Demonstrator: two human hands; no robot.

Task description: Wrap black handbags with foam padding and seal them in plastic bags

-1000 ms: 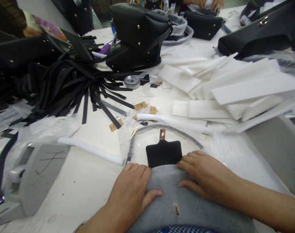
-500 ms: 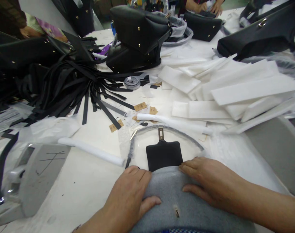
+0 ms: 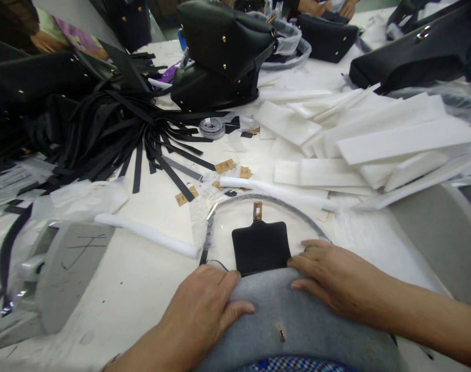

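A grey felt bag point(image 3: 293, 325) lies at the near edge of the white table. My left hand point(image 3: 204, 310) rests on its left side, fingers curled over the top edge and thumb pressed on the felt. My right hand point(image 3: 332, 279) lies on its right side with fingers bent down on the felt. Between the two hands a black leather flap point(image 3: 260, 247) with a brass clasp point(image 3: 257, 211) sticks out from the bag's far edge. A thin handle in clear plastic point(image 3: 266, 206) arcs round the flap.
Black leather strips point(image 3: 115, 134) fan out at the left. White foam sheets point(image 3: 375, 139) pile at the right. Black handbags point(image 3: 219, 57) stand at the back, where another person's hands point(image 3: 328, 6) are at work. A grey tape dispenser point(image 3: 60, 268) sits near left; brown tags point(image 3: 224, 166) lie mid-table.
The black flap shows a little more beyond the grey felt. Both hands have shifted slightly along the bag's far edge; the view has tipped a little.
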